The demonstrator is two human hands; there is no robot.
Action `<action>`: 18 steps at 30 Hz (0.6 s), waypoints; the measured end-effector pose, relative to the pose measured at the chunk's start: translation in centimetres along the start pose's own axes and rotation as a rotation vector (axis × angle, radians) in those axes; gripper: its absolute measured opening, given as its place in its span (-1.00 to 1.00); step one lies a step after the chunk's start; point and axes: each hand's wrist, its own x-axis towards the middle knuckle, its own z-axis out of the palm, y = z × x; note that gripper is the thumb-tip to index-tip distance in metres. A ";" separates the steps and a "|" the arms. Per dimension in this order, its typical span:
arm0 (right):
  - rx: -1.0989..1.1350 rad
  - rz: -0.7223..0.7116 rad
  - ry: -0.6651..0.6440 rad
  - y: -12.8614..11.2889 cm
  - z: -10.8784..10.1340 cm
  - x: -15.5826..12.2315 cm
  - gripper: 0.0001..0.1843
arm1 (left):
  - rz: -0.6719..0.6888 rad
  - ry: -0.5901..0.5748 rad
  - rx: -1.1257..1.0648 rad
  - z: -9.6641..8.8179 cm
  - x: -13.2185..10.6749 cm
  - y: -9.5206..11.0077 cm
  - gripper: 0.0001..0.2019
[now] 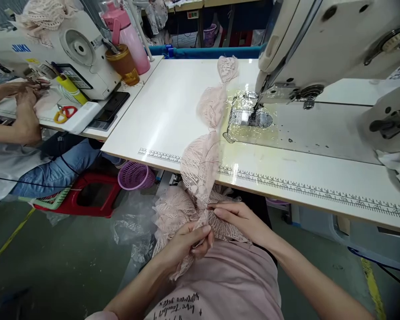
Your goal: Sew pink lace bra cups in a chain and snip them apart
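Observation:
A chain of pale pink lace pieces (200, 164) runs from the sewing table down over its front edge to my lap, where more gathered lace (173, 211) is bunched. My left hand (190, 244) is closed, pinching the lace strip between thumb and fingers just below the table edge. My right hand (236, 218) is also closed, its thumb and index finger pressed together beside a narrow join in the strip. Something small and dark shows at those fingertips, too little visible to name. On the table, the chain lies left of the sewing machine's needle and presser foot (255, 111).
A sewing machine (320, 40) stands at the right on the white table (153, 111). Left are another machine (76, 49), a pink bottle (130, 40), a brown cup (125, 64), scissors (65, 113), a phone (113, 106) and a co-worker's hands. Below are a purple basket (135, 175) and red stool (96, 211).

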 end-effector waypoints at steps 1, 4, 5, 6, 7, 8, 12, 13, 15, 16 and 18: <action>-0.008 -0.008 -0.019 -0.3 0.0 0.2 -0.55 | -0.003 0.000 -0.003 0.0 0.0 0.1 -0.63; -0.016 -0.029 -0.045 -0.9 0.1 0.6 -0.55 | -0.001 0.000 -0.006 -0.1 0.1 0.1 -0.64; -0.016 -0.035 -0.045 -1.0 0.1 0.8 -0.54 | 0.000 0.001 -0.006 -0.1 0.1 0.0 -0.64; -0.015 -0.041 -0.043 -1.1 0.2 0.9 -0.54 | -0.001 0.002 -0.005 -0.1 0.1 0.0 -0.64; -0.012 -0.044 -0.038 -1.1 0.2 1.0 -0.54 | -0.004 0.002 -0.004 -0.1 0.2 -0.1 -0.64; -0.007 -0.043 -0.034 -1.2 0.2 1.1 -0.54 | -0.006 0.002 -0.003 -0.1 0.2 -0.1 -0.64; -0.008 -0.022 -0.019 -1.6 0.0 0.8 -0.57 | -0.009 0.005 -0.018 -0.1 0.3 0.0 -0.63; -0.039 -0.014 -0.009 -1.9 -0.2 0.4 -0.58 | -0.006 0.003 -0.028 0.0 0.3 0.2 -0.64; -0.141 -0.029 0.025 -2.8 -0.5 -0.4 -0.60 | -0.001 -0.001 -0.062 0.0 0.3 0.6 -0.69; -0.200 -0.062 0.054 -3.4 -0.8 -0.6 -0.62 | -0.004 -0.006 -0.076 0.0 0.3 0.8 -0.71; -0.329 -0.185 0.139 -4.7 -1.4 -0.6 -0.65 | -0.019 -0.014 -0.083 -0.1 0.3 1.1 -0.70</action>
